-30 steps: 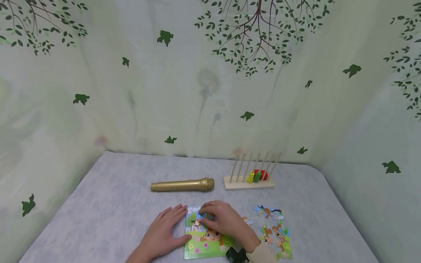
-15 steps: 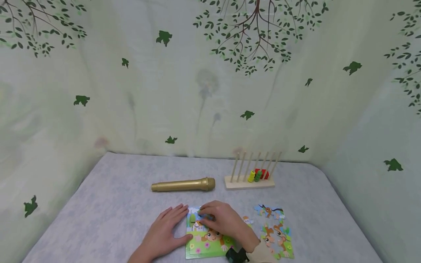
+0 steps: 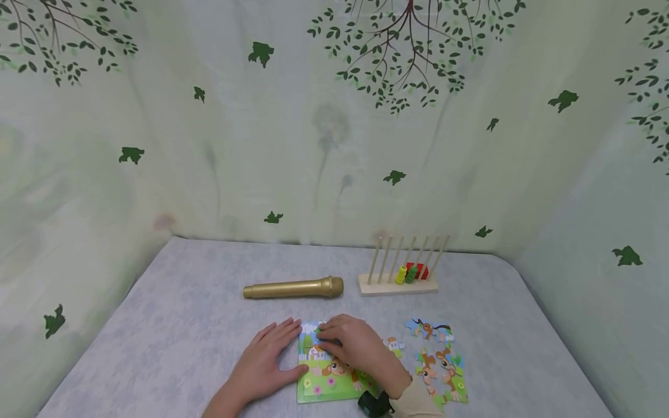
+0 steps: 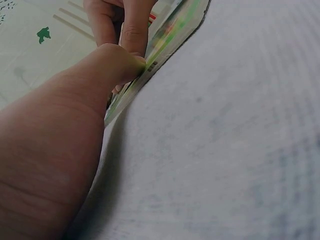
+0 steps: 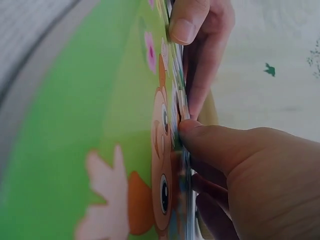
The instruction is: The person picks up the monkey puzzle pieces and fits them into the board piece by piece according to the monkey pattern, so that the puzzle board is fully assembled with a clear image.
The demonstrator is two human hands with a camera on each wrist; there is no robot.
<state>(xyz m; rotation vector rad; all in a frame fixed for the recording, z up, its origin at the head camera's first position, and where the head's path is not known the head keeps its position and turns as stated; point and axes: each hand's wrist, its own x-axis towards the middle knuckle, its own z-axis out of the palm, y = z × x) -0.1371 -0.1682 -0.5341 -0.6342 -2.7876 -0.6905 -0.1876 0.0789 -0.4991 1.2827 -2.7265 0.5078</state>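
A green jigsaw puzzle board with a monkey and flowers lies flat near the front of the table. My left hand lies along its left side with fingers spread, its thumb on the board's edge. Over the upper part of the board, my right hand pinches a small puzzle piece between thumb and curled fingers, right at the board's surface. Most of that piece is hidden by the fingers. The right wrist view also shows the monkey picture close up, with the left thumb beyond it.
Right of the board lie loose puzzle pieces: a small one, a blue-topped group and a larger group. Farther back are a gold toy microphone and a wooden peg stand with yellow, green and red pieces.
Both hands keep nearly the same place on the board, with only slight motion in the right fingers. The whole head view has shifted a little.
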